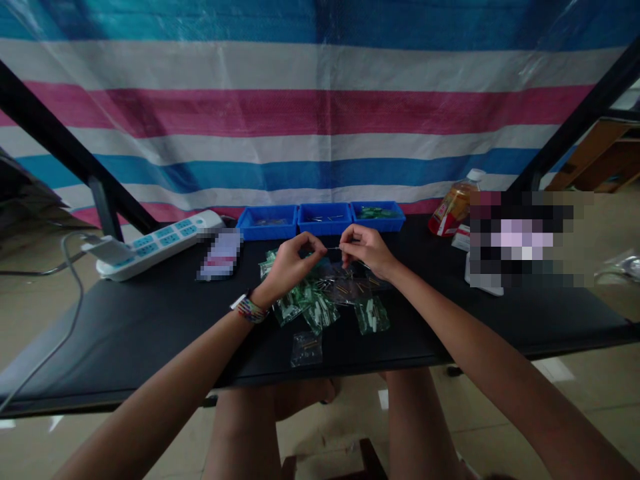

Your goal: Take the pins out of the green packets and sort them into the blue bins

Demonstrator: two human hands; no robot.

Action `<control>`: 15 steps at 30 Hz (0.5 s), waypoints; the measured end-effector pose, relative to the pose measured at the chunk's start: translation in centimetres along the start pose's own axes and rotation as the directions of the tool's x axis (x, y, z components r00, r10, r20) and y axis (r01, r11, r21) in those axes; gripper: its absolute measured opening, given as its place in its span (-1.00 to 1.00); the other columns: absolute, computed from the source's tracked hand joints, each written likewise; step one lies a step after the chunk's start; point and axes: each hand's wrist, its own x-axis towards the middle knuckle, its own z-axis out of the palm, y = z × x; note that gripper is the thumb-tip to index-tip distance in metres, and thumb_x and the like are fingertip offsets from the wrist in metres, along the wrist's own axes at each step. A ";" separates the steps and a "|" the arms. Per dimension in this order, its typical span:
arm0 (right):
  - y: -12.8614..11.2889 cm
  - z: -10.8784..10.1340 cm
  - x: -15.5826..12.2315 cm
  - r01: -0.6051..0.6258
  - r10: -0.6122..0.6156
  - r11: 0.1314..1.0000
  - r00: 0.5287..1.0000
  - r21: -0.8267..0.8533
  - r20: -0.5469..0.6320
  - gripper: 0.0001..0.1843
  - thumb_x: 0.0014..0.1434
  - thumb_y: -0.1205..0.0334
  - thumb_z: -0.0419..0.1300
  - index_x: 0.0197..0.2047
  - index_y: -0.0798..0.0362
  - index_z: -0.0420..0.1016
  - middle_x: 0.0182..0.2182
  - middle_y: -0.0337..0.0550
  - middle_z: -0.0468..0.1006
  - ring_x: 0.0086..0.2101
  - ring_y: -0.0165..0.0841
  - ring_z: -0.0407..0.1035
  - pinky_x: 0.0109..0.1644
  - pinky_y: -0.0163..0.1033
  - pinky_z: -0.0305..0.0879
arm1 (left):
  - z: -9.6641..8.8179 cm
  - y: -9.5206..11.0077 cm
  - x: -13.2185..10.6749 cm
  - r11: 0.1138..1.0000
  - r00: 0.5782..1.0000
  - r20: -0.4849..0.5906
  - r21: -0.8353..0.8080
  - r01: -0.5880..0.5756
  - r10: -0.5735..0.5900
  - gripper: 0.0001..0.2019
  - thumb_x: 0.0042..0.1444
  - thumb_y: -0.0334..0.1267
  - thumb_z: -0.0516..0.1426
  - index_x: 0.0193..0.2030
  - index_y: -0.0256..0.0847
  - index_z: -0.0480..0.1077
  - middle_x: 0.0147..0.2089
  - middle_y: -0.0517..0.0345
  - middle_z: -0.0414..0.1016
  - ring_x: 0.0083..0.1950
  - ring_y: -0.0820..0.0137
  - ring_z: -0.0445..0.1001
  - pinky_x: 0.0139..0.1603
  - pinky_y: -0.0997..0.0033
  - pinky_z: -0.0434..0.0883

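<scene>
My left hand (299,260) and my right hand (369,251) face each other above the middle of the table, both with closed, pinching fingers. Between their fingertips runs a thin, light metal rod (333,249), one end at each hand; its exact kind is too small to make out. Below lie clear plastic bags (345,291) with slim silvery and brass-coloured pins. Green-tinted bags (320,313) with whitish tube-shaped pieces are heaped under my left hand. Another green bag (372,315) lies nearer the front, and a small clear bag (307,349) with brass-coloured pieces rests close to the table edge.
Along the back stand a left blue bin (267,235), a middle blue bin (325,229) and a right blue bin (380,225), each holding small parts. A white power strip (163,243) lies left on the black table (165,333). A drink bottle (453,205) stands right.
</scene>
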 end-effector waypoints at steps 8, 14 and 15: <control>-0.2 0.3 0.3 -0.035 0.031 0.997 0.998 0.067 0.050 -0.70 0.03 0.12 0.46 -0.36 0.07 0.44 -0.51 -0.32 0.49 -0.51 -0.41 0.44 -0.41 -0.19 0.62 | 0.1 0.1 -0.3 1.000 0.999 -0.037 0.003 -0.014 0.014 -0.77 0.25 -0.06 0.27 -0.23 -0.19 0.48 -0.21 0.09 0.60 -0.15 0.30 0.54 -0.02 0.29 0.45; -1.0 -0.7 5.6 0.095 -0.138 0.973 0.970 -0.210 -0.202 -0.73 0.06 0.06 0.43 -0.27 0.03 0.55 -0.41 -0.25 0.57 -0.56 -0.43 0.41 -0.47 -0.25 0.50 | -0.4 -0.4 -0.3 0.999 0.997 -0.079 -0.048 0.009 -0.013 -0.74 0.32 -0.02 0.19 -0.10 -0.18 0.46 -0.16 0.11 0.58 -0.11 0.29 0.53 -0.03 0.33 0.43; -1.4 -1.3 6.4 0.101 -0.180 0.934 0.961 -0.342 -0.209 -0.76 0.10 0.05 0.41 -0.25 0.03 0.60 -0.37 -0.19 0.61 -0.54 -0.41 0.42 -0.45 -0.25 0.47 | -0.6 -0.5 -0.2 0.999 0.997 -0.072 -0.050 0.013 -0.017 -0.74 0.34 -0.02 0.17 -0.13 -0.18 0.46 -0.16 0.10 0.58 -0.11 0.28 0.53 -0.03 0.33 0.43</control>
